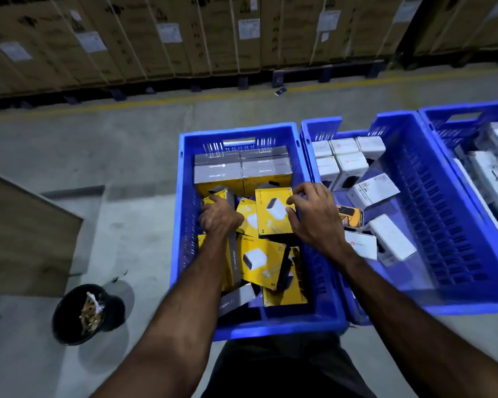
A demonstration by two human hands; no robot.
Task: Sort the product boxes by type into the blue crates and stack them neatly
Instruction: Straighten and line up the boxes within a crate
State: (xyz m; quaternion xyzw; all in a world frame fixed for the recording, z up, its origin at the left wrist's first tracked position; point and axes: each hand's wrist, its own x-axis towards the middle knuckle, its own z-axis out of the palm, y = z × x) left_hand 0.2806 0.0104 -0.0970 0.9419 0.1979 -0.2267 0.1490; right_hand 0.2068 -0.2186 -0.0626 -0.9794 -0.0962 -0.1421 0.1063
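A blue crate (pixel 273 326) in front of me holds yellow and grey product boxes, several stacked neatly at its far end (pixel 243 168) and others lying loose. My left hand (pixel 217 216) reaches into the crate's left side and grips a small yellow box (pixel 217 195). My right hand (pixel 314 216) holds the right edge of an upright yellow box (pixel 273 211) showing a white charger. A second blue crate (pixel 443 300) to the right holds white boxes (pixel 342 159), some stacked, some loose, plus one orange box (pixel 350 216).
A third blue crate (pixel 472 110) with white and grey boxes stands at the far right. A black bin (pixel 78 314) with scraps sits on the floor at lower left, beside a brown carton (pixel 20 234). Strapped cartons on pallets (pixel 184 38) line the back.
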